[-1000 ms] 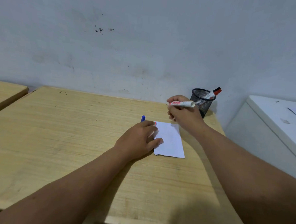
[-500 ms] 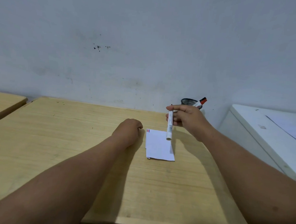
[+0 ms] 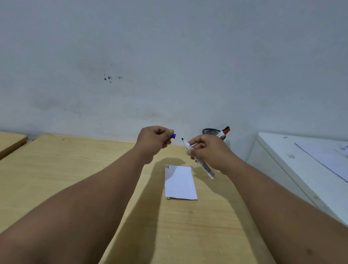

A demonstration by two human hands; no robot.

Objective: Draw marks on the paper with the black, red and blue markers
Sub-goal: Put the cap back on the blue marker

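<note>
Pale wood desk against a scuffed grey wall, and both hands are up over the far half of it. Left hand (image 3: 153, 140) is pinched around a blue cap (image 3: 173, 136), its open end facing three o'clock. Right hand (image 3: 206, 151) grips the uncapped marker (image 3: 203, 165) mid-barrel, dark tip aimed toward ten o'clock, tail slanting down to four o'clock. Cap and tip sit close, a small gap between them, nearly in line. Paper (image 3: 181, 184) lies flat at six o'clock below both hands, long axis running away from the person, with short coloured marks (image 3: 168, 167) in its far-left corner. Right hand is nearer the sheet; to draw, that tip has to swing down. Mesh cup (image 3: 212, 131) with a red-capped marker (image 3: 224, 132) waits at one o'clock.
</note>
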